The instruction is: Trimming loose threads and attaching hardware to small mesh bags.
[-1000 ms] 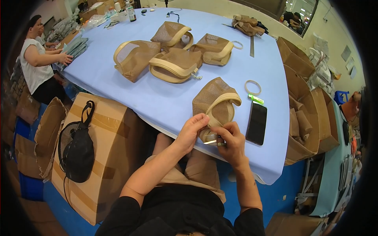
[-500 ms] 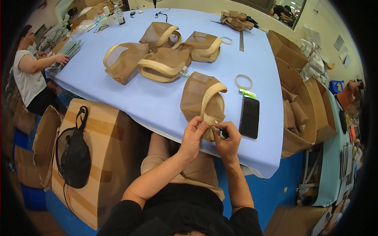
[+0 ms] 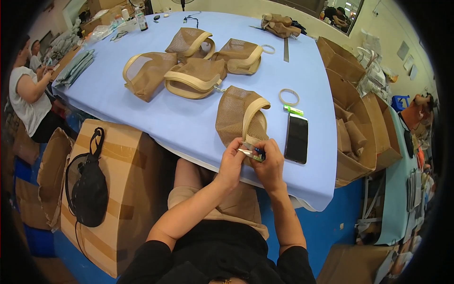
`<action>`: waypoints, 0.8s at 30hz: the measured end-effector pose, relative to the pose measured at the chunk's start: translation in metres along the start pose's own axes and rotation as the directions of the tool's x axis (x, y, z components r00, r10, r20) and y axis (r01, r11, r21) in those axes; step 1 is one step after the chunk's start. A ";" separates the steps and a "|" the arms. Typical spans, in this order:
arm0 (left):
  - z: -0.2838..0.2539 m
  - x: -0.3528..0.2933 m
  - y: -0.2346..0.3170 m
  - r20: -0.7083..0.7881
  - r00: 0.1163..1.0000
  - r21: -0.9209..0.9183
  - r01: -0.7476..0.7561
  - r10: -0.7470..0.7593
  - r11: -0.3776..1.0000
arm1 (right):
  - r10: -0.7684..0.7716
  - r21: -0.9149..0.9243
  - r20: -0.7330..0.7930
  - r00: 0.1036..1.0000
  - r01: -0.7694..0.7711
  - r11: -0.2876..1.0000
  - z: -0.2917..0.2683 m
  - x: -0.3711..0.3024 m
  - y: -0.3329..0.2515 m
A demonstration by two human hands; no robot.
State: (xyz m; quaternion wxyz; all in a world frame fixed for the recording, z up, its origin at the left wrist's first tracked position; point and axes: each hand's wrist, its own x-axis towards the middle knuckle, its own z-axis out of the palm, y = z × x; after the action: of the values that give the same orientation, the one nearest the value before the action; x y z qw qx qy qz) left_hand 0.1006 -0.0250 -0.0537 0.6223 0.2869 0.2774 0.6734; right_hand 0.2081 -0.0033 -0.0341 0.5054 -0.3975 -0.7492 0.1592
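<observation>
A brown mesh pouch (image 3: pixel 236 113) with a beige bound edge stands at the near edge of the table in front of me. My left hand (image 3: pixel 231 164) pinches the lower end of its beige edging. In my right hand (image 3: pixel 271 166) is a pair of thread snips (image 3: pixel 247 153), its blades parted and pointing left, close to my left fingertips. Whether a thread lies between the blades is too small to tell. Beyond the pouch sit several similar ones, the nearest being a pouch with a curved beige zip band (image 3: pixel 196 78).
Right of the pouch lie a black phone (image 3: pixel 296 139), a green-wrapped item (image 3: pixel 293 110) and a tape roll (image 3: pixel 289 97). Cartons (image 3: pixel 354 142) stand along the table's right side. A black bag (image 3: pixel 90 189) rests on a box at left. A co-worker (image 3: pixel 30 90) stands far left.
The snips have turned in my right hand, and their parted blades now show beside my left fingers. At far left, the co-worker's hands have drawn back from the stacked cloth.
</observation>
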 end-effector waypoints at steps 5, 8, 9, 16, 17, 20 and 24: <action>-0.003 0.006 0.002 -0.003 1.000 -0.062 0.020 -0.020 0.998 | 0.409 0.630 0.092 0.908 -0.371 0.682 -0.005 -0.009 0.016; -0.001 0.007 0.002 -0.005 1.000 -0.087 0.023 -0.024 0.996 | 0.508 0.633 0.079 0.858 -0.436 0.640 -0.014 -0.009 0.017; 0.000 0.008 0.002 -0.007 1.000 -0.104 0.023 -0.024 0.994 | 0.508 0.633 0.076 0.858 -0.435 0.641 -0.012 -0.007 0.015; -0.002 0.023 -0.007 0.036 0.999 -0.130 0.010 -0.006 0.991 | 0.454 0.501 0.090 0.886 -0.434 0.748 -0.014 0.004 0.017; -0.003 0.026 -0.010 0.018 0.999 -0.132 -0.031 0.034 0.991 | 0.455 0.503 0.086 0.886 -0.433 0.748 -0.013 0.007 0.020; -0.002 0.036 -0.014 -0.006 0.995 -0.108 -0.102 0.102 0.989 | 0.444 0.464 0.192 0.875 -0.480 0.745 -0.012 0.019 0.029; -0.001 0.046 -0.020 -0.022 0.980 0.007 -0.197 0.197 0.980 | 0.472 0.510 0.278 0.837 -0.545 0.666 -0.006 0.032 0.035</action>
State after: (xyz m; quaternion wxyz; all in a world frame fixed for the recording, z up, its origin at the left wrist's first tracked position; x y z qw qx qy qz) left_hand 0.1109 0.0219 -0.0673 0.5488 0.3068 0.2561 0.7343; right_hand 0.2233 0.0422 -0.0332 0.4886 -0.4105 -0.5546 0.5340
